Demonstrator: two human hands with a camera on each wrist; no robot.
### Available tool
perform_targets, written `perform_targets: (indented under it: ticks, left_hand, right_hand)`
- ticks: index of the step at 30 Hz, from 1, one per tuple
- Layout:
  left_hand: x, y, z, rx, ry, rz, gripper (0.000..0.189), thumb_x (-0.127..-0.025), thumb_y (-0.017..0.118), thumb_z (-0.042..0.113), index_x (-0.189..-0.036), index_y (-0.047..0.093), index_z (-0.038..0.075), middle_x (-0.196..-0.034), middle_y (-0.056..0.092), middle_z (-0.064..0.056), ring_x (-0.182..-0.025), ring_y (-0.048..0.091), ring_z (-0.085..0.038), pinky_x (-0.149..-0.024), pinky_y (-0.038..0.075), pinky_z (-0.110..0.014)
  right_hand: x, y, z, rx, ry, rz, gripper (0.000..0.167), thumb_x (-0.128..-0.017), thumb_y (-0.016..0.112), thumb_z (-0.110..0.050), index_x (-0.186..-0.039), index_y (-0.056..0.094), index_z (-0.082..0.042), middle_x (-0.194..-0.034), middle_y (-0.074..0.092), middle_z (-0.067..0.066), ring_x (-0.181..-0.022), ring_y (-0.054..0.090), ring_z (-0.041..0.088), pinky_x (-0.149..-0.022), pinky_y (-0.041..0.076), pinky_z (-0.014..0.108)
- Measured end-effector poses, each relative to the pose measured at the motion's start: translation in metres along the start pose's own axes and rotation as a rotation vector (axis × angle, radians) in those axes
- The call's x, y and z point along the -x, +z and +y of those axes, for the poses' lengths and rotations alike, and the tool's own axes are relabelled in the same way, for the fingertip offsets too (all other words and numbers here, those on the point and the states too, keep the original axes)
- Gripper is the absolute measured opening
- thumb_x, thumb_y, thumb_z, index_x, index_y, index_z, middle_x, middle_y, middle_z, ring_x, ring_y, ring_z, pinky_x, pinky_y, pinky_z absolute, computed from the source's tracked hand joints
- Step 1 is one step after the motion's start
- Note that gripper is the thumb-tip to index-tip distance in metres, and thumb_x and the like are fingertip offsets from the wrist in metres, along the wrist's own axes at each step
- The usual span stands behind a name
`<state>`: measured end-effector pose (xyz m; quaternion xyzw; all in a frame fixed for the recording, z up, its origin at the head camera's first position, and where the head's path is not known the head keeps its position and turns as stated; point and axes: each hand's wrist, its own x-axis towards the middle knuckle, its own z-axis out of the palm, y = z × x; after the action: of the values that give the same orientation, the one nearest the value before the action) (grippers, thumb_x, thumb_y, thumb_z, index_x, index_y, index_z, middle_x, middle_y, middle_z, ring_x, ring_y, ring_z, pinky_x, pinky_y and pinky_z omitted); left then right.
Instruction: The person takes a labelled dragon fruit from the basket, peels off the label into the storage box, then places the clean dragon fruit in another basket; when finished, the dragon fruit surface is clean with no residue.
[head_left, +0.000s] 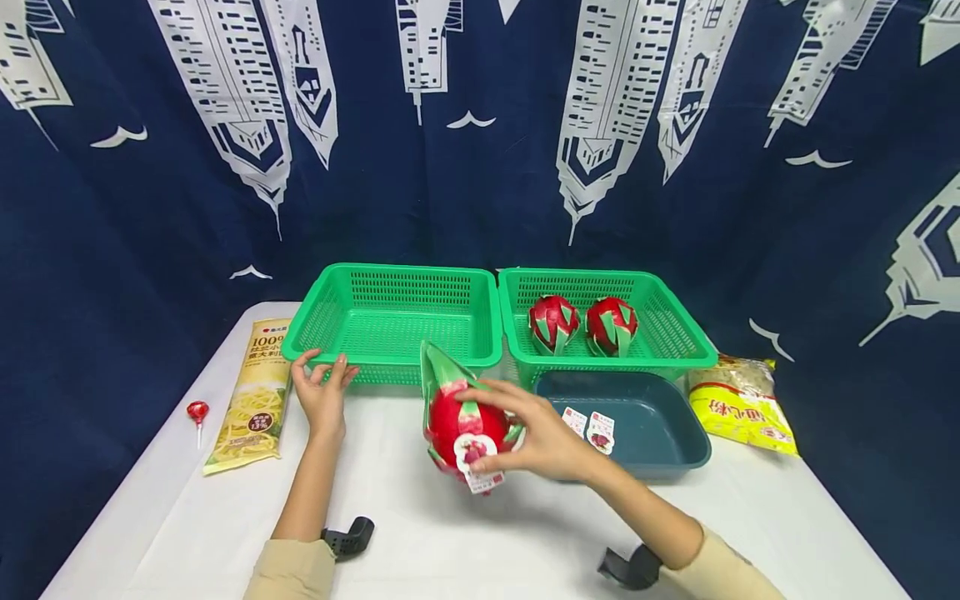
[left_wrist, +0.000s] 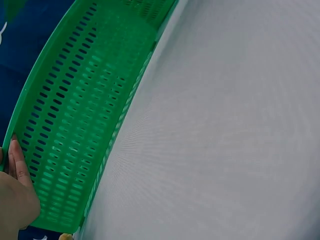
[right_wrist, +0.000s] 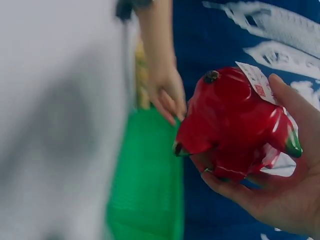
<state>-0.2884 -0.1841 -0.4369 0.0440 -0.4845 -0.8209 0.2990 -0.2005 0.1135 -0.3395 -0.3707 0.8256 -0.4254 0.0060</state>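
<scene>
Right hand [head_left: 534, 429]: fingers curled round one dragon fruit [head_left: 450, 421], partly covered, above the tabletop's [head_left: 397, 521] middle. Left hand [head_left: 323, 402], cut off in its wrist view: fingers pinching the left basket's [head_left: 408, 333] rim. Right basket [head_left: 517, 354], rear edge: two further fruits [head_left: 553, 322].

In the head view, glossy, smooth red skin is being shown at six o'clock by the dragon fruit [head_left: 452, 418], perforated plastic at nine by the green basket [head_left: 420, 287], shiny film at eight by the noodle packet [head_left: 251, 400], matt cloth at twelve by the navy curtain [head_left: 495, 175].
</scene>
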Motion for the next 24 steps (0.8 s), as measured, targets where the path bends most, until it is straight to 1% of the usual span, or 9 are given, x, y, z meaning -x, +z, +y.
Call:
perform_targets:
  ticks: [2, 5, 8, 10, 13, 15, 18, 20, 24]
  left_hand:
    - [-0.001, -0.001, 0.001, 0.003, 0.003, -0.001, 0.05, -0.086, 0.062, 0.004, -0.125, 0.03, 0.0, -0.074, 0.049, -0.006, -0.067, 0.063, -0.014, -0.073, 0.053, -0.029]
    - [-0.001, 0.0, 0.001, 0.004, 0.004, 0.0, 0.05, -0.087, 0.062, 0.005, -0.125, 0.031, 0.002, -0.075, 0.049, -0.006, -0.067, 0.063, -0.015, -0.074, 0.053, -0.029]
    - [0.0, 0.0, 0.001, -0.005, -0.003, 0.003, 0.05, -0.086, 0.063, 0.006, -0.126, 0.031, 0.002, -0.076, 0.049, -0.007, -0.067, 0.064, -0.015, -0.074, 0.053, -0.029]
    - [0.002, 0.0, 0.0, -0.009, -0.01, 0.0, 0.053, -0.086, 0.063, 0.006, -0.127, 0.03, 0.001, -0.076, 0.049, -0.007, -0.068, 0.064, -0.015, -0.075, 0.052, -0.029]
    - [0.003, 0.001, -0.002, -0.009, -0.017, -0.005, 0.053, -0.086, 0.063, 0.007, -0.127, 0.03, 0.001, -0.077, 0.05, -0.007, -0.069, 0.064, -0.015, -0.075, 0.052, -0.03]
    - [0.003, 0.001, -0.003, -0.007, -0.018, -0.007, 0.052, -0.086, 0.063, 0.007, -0.126, 0.031, 0.002, -0.078, 0.049, -0.008, -0.069, 0.064, -0.015, -0.076, 0.052, -0.03]
    - [0.002, 0.001, -0.003, 0.002, -0.01, -0.004, 0.05, -0.086, 0.064, 0.006, -0.125, 0.032, 0.003, -0.078, 0.049, -0.009, -0.069, 0.064, -0.016, -0.075, 0.052, -0.03]
    - [0.002, 0.001, -0.003, 0.005, -0.001, -0.002, 0.051, -0.086, 0.064, 0.006, -0.125, 0.032, 0.002, -0.078, 0.049, -0.01, -0.068, 0.064, -0.016, -0.074, 0.053, -0.03]
    - [0.001, 0.0, -0.001, 0.001, 0.01, 0.006, 0.052, -0.086, 0.064, 0.007, -0.126, 0.031, 0.0, -0.077, 0.048, -0.01, -0.067, 0.064, -0.015, -0.073, 0.053, -0.029]
  right_hand:
    - [0.014, 0.013, 0.007, -0.012, 0.024, -0.059, 0.07, -0.068, 0.081, -0.042, -0.13, 0.05, -0.037, -0.136, 0.041, -0.002, -0.117, 0.045, 0.02, -0.078, 0.05, 0.028]
    - [0.021, 0.032, 0.02, -0.048, 0.026, -0.13, 0.069, -0.068, 0.08, -0.042, -0.13, 0.051, -0.035, -0.131, 0.046, -0.003, -0.113, 0.048, 0.018, -0.081, 0.049, 0.028]
    - [0.019, 0.047, 0.032, -0.087, 0.018, -0.181, 0.069, -0.069, 0.08, -0.04, -0.131, 0.051, -0.031, -0.126, 0.05, -0.004, -0.11, 0.05, 0.015, -0.08, 0.049, 0.027]
    - [0.015, 0.053, 0.037, -0.106, 0.002, -0.214, 0.069, -0.07, 0.08, -0.038, -0.132, 0.051, -0.029, -0.122, 0.051, -0.004, -0.107, 0.051, 0.013, -0.079, 0.049, 0.026]
    - [0.008, 0.053, 0.041, -0.131, 0.007, -0.263, 0.069, -0.072, 0.079, -0.036, -0.134, 0.049, -0.028, -0.122, 0.052, -0.006, -0.105, 0.051, 0.011, -0.078, 0.05, 0.025]
    - [0.004, 0.05, 0.043, -0.123, 0.019, -0.289, 0.071, -0.072, 0.079, -0.036, -0.135, 0.048, -0.027, -0.123, 0.052, -0.006, -0.105, 0.051, 0.01, -0.078, 0.049, 0.024]
    - [-0.004, 0.043, 0.046, -0.078, 0.02, -0.289, 0.075, -0.071, 0.079, -0.037, -0.137, 0.045, -0.024, -0.127, 0.051, -0.007, -0.106, 0.051, 0.011, -0.082, 0.048, 0.025]
    - [-0.008, 0.038, 0.047, -0.029, 0.014, -0.257, 0.078, -0.071, 0.079, -0.035, -0.138, 0.042, -0.023, -0.13, 0.05, -0.006, -0.108, 0.051, 0.011, -0.085, 0.047, 0.027]
    - [-0.013, 0.028, 0.05, 0.051, -0.024, -0.163, 0.081, -0.073, 0.079, -0.023, -0.142, 0.035, -0.019, -0.137, 0.045, 0.0, -0.115, 0.05, 0.02, -0.092, 0.044, 0.036]
